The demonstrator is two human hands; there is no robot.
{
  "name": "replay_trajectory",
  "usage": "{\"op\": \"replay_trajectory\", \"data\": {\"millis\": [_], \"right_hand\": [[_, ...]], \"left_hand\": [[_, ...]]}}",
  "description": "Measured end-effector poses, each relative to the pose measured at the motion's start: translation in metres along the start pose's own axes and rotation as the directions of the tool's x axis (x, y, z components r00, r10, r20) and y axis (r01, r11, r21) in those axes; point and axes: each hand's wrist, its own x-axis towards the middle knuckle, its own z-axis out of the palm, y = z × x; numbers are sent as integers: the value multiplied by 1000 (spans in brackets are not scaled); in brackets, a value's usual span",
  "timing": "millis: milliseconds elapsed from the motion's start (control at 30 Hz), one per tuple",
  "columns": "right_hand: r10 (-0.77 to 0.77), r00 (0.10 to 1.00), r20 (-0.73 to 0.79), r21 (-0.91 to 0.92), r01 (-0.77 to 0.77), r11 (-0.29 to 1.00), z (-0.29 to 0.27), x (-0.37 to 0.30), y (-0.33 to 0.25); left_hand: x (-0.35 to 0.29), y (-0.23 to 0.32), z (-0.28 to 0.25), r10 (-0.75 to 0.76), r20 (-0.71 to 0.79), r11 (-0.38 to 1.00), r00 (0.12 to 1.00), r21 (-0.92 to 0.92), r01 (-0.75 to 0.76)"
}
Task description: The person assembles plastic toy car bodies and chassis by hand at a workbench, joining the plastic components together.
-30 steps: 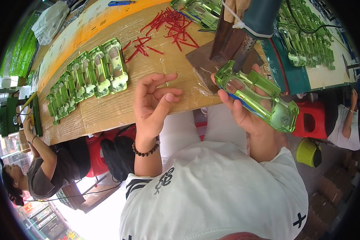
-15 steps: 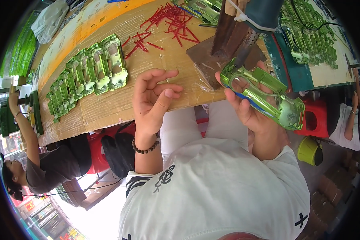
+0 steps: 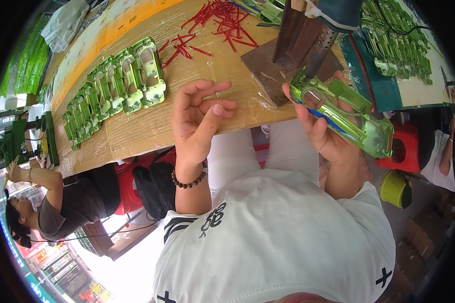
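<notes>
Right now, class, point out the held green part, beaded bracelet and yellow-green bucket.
Held green part (image 3: 346,125), head view: its long rail.
Beaded bracelet (image 3: 187,186), head view: lower beads.
Yellow-green bucket (image 3: 392,189), head view: outer wall.

Bare left hand: raised, fingers loosely curled, thumb extended. Bare right hand: palm upward, fingers bent in grip.

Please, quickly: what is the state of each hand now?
Left hand: open, loosely curled, holding nothing.
Right hand: closed on a shiny green frame.

Green car-shaped shell (glossy), tilted
</notes>
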Motion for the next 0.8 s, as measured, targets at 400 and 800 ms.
{"op": "replay_trajectory", "data": {"millis": [400,800], "right_hand": [[-89,996,25,-158,92,983,-5,0,-7],[-103,968,227,-279,166,946,-5,6,-11]], "left_hand": [[-1,0,-1,13,1,1000,1000,-5,-13],[-1,-2,1,58,-18,995,998,83,-56]]}}
